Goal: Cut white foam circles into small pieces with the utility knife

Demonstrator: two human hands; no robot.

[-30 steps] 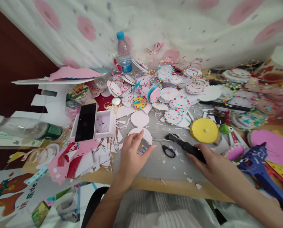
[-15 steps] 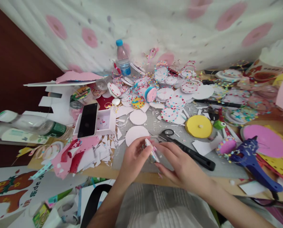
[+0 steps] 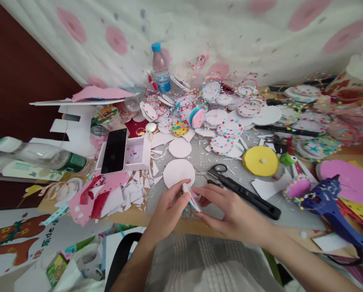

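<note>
A small round white paper piece with coloured trim is held nearly edge-on above the mat's front edge. My left hand pinches its upper left side between thumb and fingers. On the right, my right hand has its fingers and thumb closed round the other side. Two white paper discs, a larger one and a smaller one, lie on the grey mat just beyond my hands. Scissors and a black cutter lie beyond my right hand.
Decorated discs are heaped at the back by a water bottle. To the left are a phone on a white box and paper scraps. A yellow disc and a blue glue gun lie right.
The camera view has shifted slightly, so table items appear a little further right. Both hands keep hold of the paper piece, which has tilted slightly.
</note>
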